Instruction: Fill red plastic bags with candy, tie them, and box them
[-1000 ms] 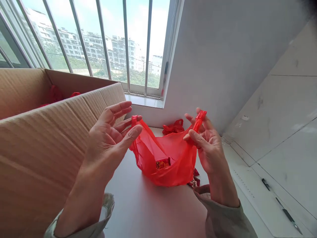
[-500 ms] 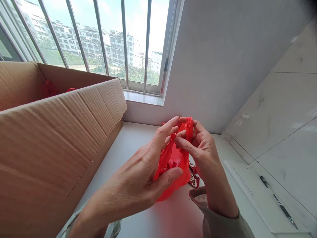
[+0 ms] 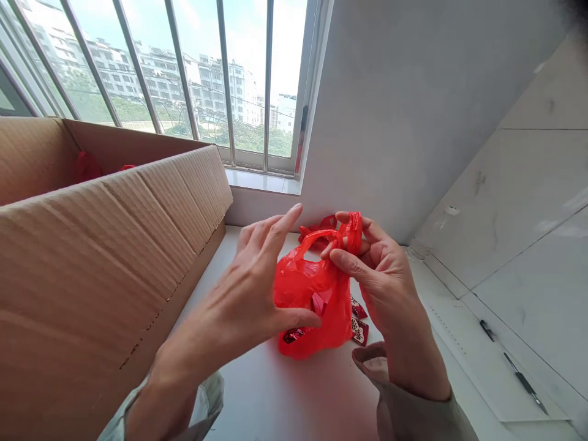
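Observation:
A thin red plastic bag [image 3: 316,282] with wrapped items showing through it rests on the white table. My right hand [image 3: 374,263] grips its bunched handles, thumb and fingers closed round them. To the left, my left hand [image 3: 248,288] is open, thumb and fingers spread, beside the bag's near left side; it holds nothing. Two small dark red packets [image 3: 359,331] with printed characters lie on the table, partly hidden by the bag and my right hand. More red plastic [image 3: 321,226] lies behind the bag near the wall.
A large open cardboard box [image 3: 114,245] fills the left side, with red bags inside. A barred window [image 3: 239,92] is behind it. On the right, a pen [image 3: 525,384], a dark cap [image 3: 486,330] and a white sheet [image 3: 487,380] lie near the tiled wall.
My left hand has moved left, away from the handles, with its fingers spreading. One handle loop now droops leftward. My right hand still holds the bag.

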A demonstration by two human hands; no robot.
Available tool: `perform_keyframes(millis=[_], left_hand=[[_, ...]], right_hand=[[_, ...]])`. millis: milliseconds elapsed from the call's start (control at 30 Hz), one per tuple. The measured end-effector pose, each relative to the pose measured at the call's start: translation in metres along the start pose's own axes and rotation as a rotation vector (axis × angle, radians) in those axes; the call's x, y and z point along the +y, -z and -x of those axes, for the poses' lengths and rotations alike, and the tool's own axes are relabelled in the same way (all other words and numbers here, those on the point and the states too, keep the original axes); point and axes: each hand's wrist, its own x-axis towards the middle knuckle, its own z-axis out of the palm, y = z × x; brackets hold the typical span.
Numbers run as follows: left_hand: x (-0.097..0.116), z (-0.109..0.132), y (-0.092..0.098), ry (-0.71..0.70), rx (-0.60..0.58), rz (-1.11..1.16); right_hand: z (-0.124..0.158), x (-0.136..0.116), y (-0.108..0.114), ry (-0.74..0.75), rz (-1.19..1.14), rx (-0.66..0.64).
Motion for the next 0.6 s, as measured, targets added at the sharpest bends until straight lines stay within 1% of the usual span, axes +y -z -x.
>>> perform_keyframes(millis=[67,100,200,267,300,333,433,467,500,533,600], left_hand=[[-0.013,-0.006,-0.01,0.027,-0.141,0.088],[-0.02,-0.009,-0.015,0.028,-0.187,0.157],[-0.035,-0.018,-0.028,0.011,-0.302,0.354],[-0.038,-0.021,-0.028,0.061,-0.346,0.511],[-0.038,-0.021,-0.027,0.116,-0.329,0.604],[-0.036,-0.02,-0.025,0.171,-0.282,0.708],[-0.028,-0.02,-0.019,0.333,-0.052,1.068],[-0.026,-0.02,-0.019,0.39,0.007,1.172],[-0.024,-0.021,-0.019,0.454,0.041,1.248],[-0.022,-0.022,-0.02,0.52,0.046,1.286],[-0.021,-0.024,-0.023,0.621,0.023,1.266]], right_hand=[[0.0,0.001,0.0,0.01,-0.033,-0.043],[0.0,0.002,0.0,0.014,-0.041,-0.066],[-0.001,0.002,0.004,0.03,-0.01,-0.091],[-0.003,-0.001,0.011,0.067,0.051,-0.052],[-0.003,-0.003,0.016,0.098,0.089,-0.008],[-0.004,-0.005,0.022,0.14,0.131,0.055],[-0.007,-0.009,0.041,0.303,0.276,0.31],[-0.008,-0.009,0.047,0.34,0.329,0.37],[-0.009,-0.009,0.052,0.354,0.387,0.4],[-0.01,-0.008,0.056,0.351,0.448,0.405],[-0.012,-0.006,0.06,0.325,0.551,0.387]])
